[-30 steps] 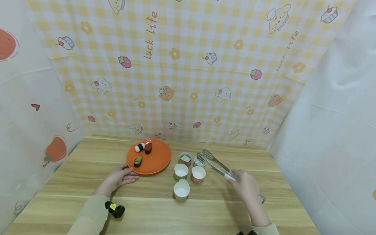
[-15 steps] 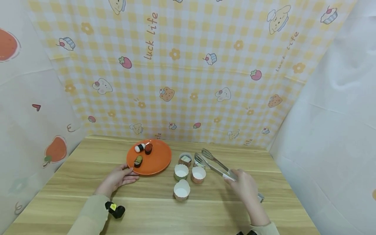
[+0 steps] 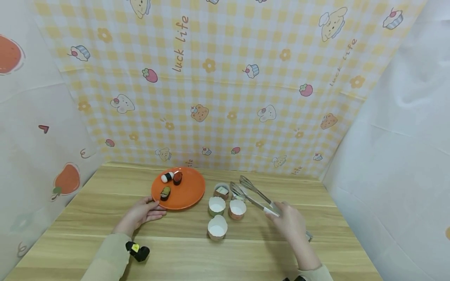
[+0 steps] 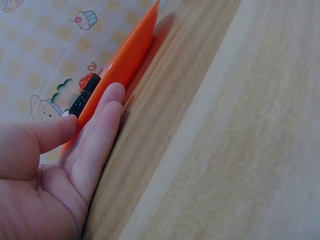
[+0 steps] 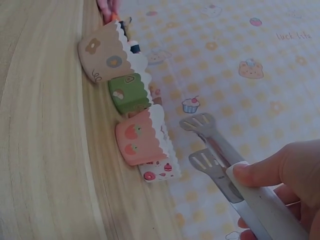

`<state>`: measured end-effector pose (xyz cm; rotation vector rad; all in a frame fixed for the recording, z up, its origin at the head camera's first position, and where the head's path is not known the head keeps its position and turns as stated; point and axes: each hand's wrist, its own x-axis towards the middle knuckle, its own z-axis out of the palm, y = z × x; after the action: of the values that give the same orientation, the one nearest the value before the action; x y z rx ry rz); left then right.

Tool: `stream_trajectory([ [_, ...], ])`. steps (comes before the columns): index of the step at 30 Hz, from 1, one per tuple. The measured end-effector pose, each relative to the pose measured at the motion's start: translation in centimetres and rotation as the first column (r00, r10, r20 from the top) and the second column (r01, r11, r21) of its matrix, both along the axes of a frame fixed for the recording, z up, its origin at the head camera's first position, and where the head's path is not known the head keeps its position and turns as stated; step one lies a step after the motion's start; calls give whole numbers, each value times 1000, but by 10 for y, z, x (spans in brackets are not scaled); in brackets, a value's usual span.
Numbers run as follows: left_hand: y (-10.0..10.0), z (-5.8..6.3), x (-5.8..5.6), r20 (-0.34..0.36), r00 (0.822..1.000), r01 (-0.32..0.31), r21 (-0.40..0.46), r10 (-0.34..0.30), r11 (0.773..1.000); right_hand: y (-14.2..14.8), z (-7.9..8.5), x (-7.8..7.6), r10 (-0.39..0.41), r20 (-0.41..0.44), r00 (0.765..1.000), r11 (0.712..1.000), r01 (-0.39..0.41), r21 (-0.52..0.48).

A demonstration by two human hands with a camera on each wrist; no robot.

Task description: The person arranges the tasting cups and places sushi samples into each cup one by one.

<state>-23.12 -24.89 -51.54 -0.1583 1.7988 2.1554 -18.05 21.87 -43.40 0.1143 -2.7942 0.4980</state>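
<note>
At the orange plate, my left hand pinches the near-left rim, thumb on top and fingers beneath in the left wrist view. The plate carries a white sushi piece with a black band, one with red topping and one with yellowish-green topping. My right hand grips metal tongs with white grips. Their slotted tips stand apart with nothing between them, over the back-right paper cup, which they partly hide in the head view.
Other paper cups stand mid-table: green, pink, a beige one in front and a brown one at the back with something pale inside. A checked cloth hangs behind the wooden table.
My right hand and the tongs have shifted slightly left, the tips now overlapping the back-right cup more. My left hand, the plate and the cups stay where they were.
</note>
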Motion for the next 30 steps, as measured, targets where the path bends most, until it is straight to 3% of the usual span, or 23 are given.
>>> stream_trajectory([
  [30, 1, 5, 2, 1, 1000, 10, 7, -10, 1000, -19, 11, -15, 74, -21, 997, 997, -74, -38],
])
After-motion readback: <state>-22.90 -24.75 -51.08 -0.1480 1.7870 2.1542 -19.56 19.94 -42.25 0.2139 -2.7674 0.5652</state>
